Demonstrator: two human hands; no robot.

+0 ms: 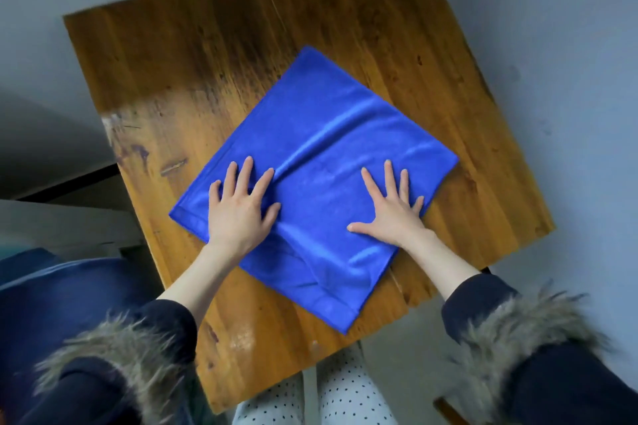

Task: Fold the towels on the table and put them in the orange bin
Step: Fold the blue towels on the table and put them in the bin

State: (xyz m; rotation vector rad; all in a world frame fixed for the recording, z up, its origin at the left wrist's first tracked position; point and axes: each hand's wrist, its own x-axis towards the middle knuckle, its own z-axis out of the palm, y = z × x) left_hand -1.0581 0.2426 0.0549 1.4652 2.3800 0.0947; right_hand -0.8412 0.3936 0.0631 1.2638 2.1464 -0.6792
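Lying spread in the middle of the wooden table (165, 79), the blue towel (321, 134) is sitting skewed to the table's edges, with a raised crease running across it. Left hand (240, 205) is pressing flat on the towel's near-left part, fingers straight and spread, gripping nothing. Right hand (392, 209) is pressing flat on the near-right part, fingers likewise splayed. Dark sleeves (483, 300) with fur cuffs (511, 331) are covering both forearms.
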